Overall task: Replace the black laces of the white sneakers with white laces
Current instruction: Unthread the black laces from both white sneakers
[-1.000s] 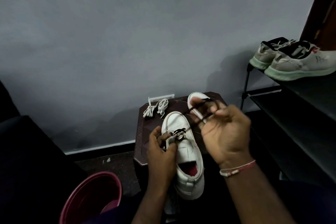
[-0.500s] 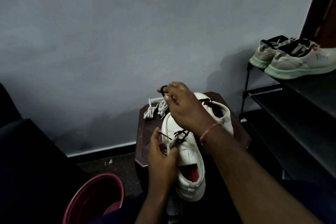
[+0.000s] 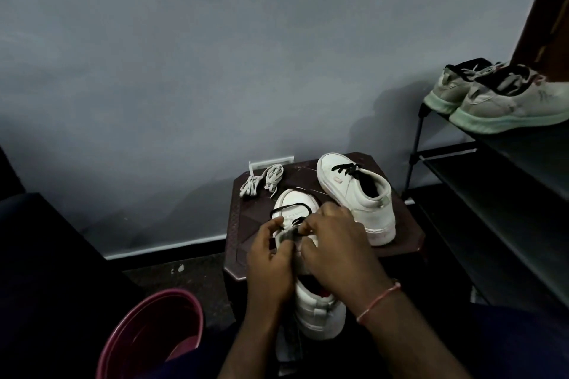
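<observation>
Fingers (image 3: 268, 226) of the left hand (image 3: 271, 258) are curled narrow around the lacing edge of the near sneaker (image 3: 318, 314), gripping it. The right hand (image 3: 334, 244) is bent over the same spot, and its fingertips (image 3: 305, 227) pinch the black lace (image 3: 289, 208), which loops loosely over the white toe on the far side of them.

One dark red bucket (image 3: 123, 335) stands near left on the floor. Its inside is in shadow, so I cannot tell what it holds. On the right, a black shoe rack (image 3: 508, 181) carries two pale shoes (image 3: 505, 104) with green soles on its top shelf, side by side and touching.

Two white sneakers are on the dark brown stool (image 3: 411, 240). The near one has its heel hanging over the near edge toward the person, and the far sneaker (image 3: 360, 197) stands upright just right of it, fully threaded with its own black lace (image 3: 346, 168). Two bundled white laces (image 3: 272, 177) lie at the stool's far left corner, just beside each other and apart from both sneakers. One pink thread band (image 3: 378, 301) circles the right wrist.
</observation>
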### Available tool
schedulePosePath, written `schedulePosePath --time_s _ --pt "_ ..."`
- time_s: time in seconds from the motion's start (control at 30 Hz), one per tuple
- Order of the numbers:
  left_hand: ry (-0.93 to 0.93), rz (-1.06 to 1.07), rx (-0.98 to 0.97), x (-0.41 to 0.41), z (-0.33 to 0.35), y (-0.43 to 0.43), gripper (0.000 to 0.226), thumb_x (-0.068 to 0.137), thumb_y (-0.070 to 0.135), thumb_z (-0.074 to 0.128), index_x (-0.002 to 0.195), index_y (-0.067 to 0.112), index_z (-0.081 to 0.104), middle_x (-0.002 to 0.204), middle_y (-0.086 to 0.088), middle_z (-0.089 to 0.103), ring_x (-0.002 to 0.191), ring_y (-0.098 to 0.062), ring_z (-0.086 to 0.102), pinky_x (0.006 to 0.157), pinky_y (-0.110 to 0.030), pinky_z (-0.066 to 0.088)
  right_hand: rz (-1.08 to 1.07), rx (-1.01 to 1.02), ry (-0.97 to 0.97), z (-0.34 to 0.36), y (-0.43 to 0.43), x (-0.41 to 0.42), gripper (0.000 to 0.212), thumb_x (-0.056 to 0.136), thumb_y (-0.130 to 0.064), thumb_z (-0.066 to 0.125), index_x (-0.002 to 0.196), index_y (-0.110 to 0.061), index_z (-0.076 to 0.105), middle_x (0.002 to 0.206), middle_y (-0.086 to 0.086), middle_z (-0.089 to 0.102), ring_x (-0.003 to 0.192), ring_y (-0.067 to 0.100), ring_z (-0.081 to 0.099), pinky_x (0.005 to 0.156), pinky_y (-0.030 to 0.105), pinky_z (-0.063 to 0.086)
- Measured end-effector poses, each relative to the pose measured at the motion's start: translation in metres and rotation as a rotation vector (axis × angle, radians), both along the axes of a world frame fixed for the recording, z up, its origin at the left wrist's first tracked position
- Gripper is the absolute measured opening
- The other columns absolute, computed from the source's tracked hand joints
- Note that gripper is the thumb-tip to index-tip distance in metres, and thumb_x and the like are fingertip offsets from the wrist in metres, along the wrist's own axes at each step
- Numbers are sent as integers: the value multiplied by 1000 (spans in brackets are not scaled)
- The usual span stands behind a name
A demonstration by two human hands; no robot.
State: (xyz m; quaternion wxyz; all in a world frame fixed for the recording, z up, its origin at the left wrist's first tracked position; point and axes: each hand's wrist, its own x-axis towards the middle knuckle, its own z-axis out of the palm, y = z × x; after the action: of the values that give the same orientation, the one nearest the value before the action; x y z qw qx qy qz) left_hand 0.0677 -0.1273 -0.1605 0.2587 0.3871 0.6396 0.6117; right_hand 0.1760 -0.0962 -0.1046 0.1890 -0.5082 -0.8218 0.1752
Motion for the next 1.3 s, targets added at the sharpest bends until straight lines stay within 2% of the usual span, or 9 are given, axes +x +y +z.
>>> schedulePosePath --time_s 0.1,0.2,0.37,0.53,0.77,0.87,1.03,1.17,1.3 --pt "-5 -29 -31 -3 -2 0 38 76 16 53 111 22 64 109 1 68 96 -5 65 83 -22 51 -19 13 -68 -7 1 -4 28 91 -31 47 117 -30 59 122 -3 45 119 20 42 97 39 40" --pt "13 -59 -25 -4 -1 -3 42 73 19 51 112 25 64 113 3 67 105 -9 62 89 -27 50 -46 32 -52 -14 1 -10 27 93 -33 49 117 -32 59 122 -2 45 118 20 43 97 39 40" --pt "-27 -80 9 -1 -2 -2 43 72 13 48 111 15 68 106 1 72 102 -12 66 90 -29 51 -53 39 -23 -16 5 -13 26 89 -37 54 113 -31 61 119 0 45 114 21 45 94 38 42" --pt "-90 -105 34 2 4 -1 43 71 13 47 107 10 69 97 2 74 89 -7 68 76 -18 53 -53 74 -24 -13 13 -16 21 88 -33 55 105 -26 65 115 3 50 107 24 53 85 36 45" --pt "-163 -71 33 1 3 6 39 69 14 47 100 14 71 97 -3 74 96 -17 68 84 -29 53 3 183 -74 -4 25 -18 21 89 -26 47 98 -17 63 102 9 67 98 33 62 74 36 47" --pt "-169 -39 24 2 2 8 29 79 7 52 101 12 70 97 -5 74 100 -22 67 84 -27 53 -85 105 57 -5 29 -11 17 91 -26 44 95 -15 57 100 14 67 97 38 60 73 38 43" --pt "-145 -2 6 1 -2 9 33 88 -8 49 103 12 71 102 -6 73 104 -23 67 96 -41 51 -229 -39 307 -14 40 -4 10 90 -24 47 87 -18 54 95 10 69 95 36 60 75 38 43" --pt "-119 -12 -16 4 2 5 34 89 -6 50 106 15 70 102 -1 74 101 -16 67 96 -41 51 -95 -7 336 -20 38 -8 28 85 -13 47 109 -24 56 108 2 64 102 27 59 82 36 46" --pt "-57 -40 -19 7 9 -2 37 73 14 52 105 20 70 95 5 74 92 -9 68 84 -31 54 71 29 373 -23 37 -12 20 73 -16 52 87 -23 63 102 -4 57 97 17 55 86 33 46"
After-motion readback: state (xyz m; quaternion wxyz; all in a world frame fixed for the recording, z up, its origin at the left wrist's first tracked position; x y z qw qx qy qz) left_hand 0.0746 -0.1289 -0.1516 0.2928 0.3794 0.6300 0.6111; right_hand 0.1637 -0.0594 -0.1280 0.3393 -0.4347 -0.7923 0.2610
